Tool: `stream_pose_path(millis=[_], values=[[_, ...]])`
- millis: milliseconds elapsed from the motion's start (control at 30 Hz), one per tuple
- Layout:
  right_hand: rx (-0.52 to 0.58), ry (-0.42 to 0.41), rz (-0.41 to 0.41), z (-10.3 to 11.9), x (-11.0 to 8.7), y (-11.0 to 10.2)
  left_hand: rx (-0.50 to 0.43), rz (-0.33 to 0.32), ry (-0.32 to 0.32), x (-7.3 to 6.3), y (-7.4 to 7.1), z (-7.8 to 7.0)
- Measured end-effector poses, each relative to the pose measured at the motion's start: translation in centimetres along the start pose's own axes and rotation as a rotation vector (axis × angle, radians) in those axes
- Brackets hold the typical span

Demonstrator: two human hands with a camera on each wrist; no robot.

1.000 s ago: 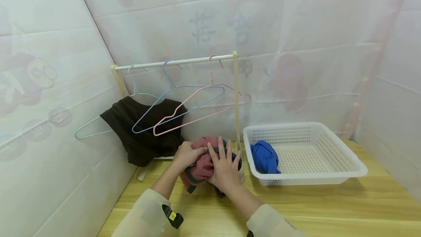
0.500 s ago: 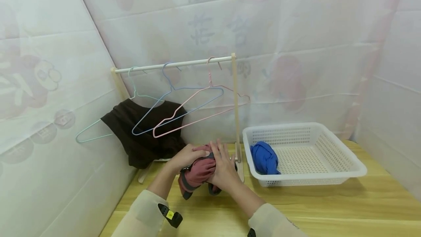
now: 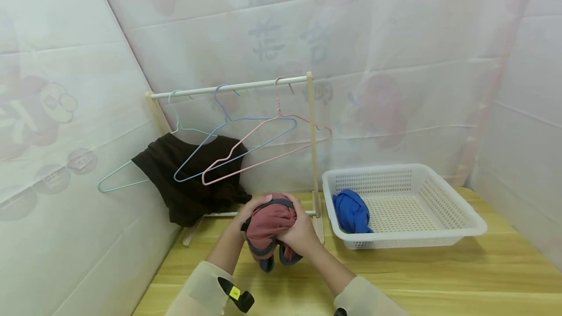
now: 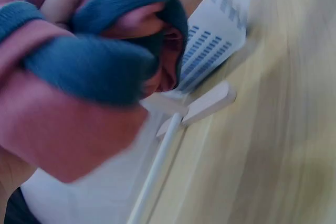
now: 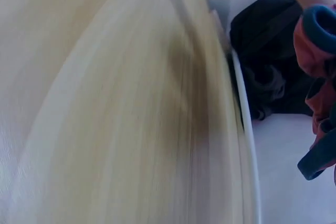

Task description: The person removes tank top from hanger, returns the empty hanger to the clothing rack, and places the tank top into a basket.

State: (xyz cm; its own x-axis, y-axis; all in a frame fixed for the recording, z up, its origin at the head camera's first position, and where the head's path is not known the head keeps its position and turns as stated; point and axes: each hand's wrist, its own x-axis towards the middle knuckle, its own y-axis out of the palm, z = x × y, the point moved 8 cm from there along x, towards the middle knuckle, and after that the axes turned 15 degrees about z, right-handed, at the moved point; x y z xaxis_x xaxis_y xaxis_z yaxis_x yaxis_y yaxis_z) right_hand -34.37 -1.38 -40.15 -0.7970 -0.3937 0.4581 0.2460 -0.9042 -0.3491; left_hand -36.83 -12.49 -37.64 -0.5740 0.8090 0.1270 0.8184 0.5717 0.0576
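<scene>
Well, red garment (image 3: 271, 223), dark ends (image 3: 266, 263) downward.

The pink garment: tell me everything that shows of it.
The pink garment is a dusty rose, soft-looking fabric with dark blue-grey bands of trim. It is creased and bunched into a rounded bundle, with loose ends hanging at the bottom; its full shape cannot be told. The left hand and right hand hold it from either side, above the wooden table, before the clothes rack.
</scene>
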Motion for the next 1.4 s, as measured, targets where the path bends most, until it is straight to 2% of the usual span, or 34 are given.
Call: stream_pose_path(millis=[67, 100, 167, 267, 400, 533, 667, 800, 933, 1133, 1300, 1400], values=[[0.015, 0.016, -0.051, 0.0, -0.2, -0.5, -0.073, -0.079, -0.026, 0.0, 0.0, 0.6], [0.016, 0.023, -0.078, -0.1, -0.3, -0.8, -0.082, -0.130, -0.038, -0.1, -0.1, 0.9], [-0.009, 0.022, -0.130, 0.5, -0.6, -1.3, -0.064, -0.215, -0.018, -0.1, -0.3, 1.1], [-0.091, 0.010, -0.215, 0.4, -1.1, -2.2, -0.010, -0.362, 0.076, -0.1, -0.5, 1.3], [-0.171, 0.026, -0.319, -0.3, -1.7, -3.1, 0.104, -0.482, 0.222, -0.4, 0.2, 1.5], [-0.181, 0.050, -0.401, 0.1, -2.4, -4.3, 0.154, -0.450, 0.330, 0.2, 1.9, 1.7], [-0.163, 0.050, -0.496, 1.0, -3.2, -5.7, 0.129, -0.389, 0.413, 1.1, 3.7, 2.0], [-0.139, 0.067, -0.548, 1.7, -3.9, -6.7, 0.013, -0.327, 0.460, 2.2, 5.4, 2.5], [-0.078, 0.095, -0.534, 2.1, -4.4, -7.2, -0.113, -0.273, 0.489, 3.1, 7.0, 3.0], [0.025, 0.187, -0.487, 1.2, -4.9, -7.1, -0.170, -0.300, 0.471, 3.6, 7.7, 3.7], [0.085, 0.233, -0.424, 0.5, -5.0, -6.7, -0.173, -0.385, 0.438, 3.7, 7.2, 3.9], [0.100, 0.223, -0.382, 0.6, -4.7, -6.3, -0.171, -0.430, 0.460, 3.7, 6.9, 3.7]])
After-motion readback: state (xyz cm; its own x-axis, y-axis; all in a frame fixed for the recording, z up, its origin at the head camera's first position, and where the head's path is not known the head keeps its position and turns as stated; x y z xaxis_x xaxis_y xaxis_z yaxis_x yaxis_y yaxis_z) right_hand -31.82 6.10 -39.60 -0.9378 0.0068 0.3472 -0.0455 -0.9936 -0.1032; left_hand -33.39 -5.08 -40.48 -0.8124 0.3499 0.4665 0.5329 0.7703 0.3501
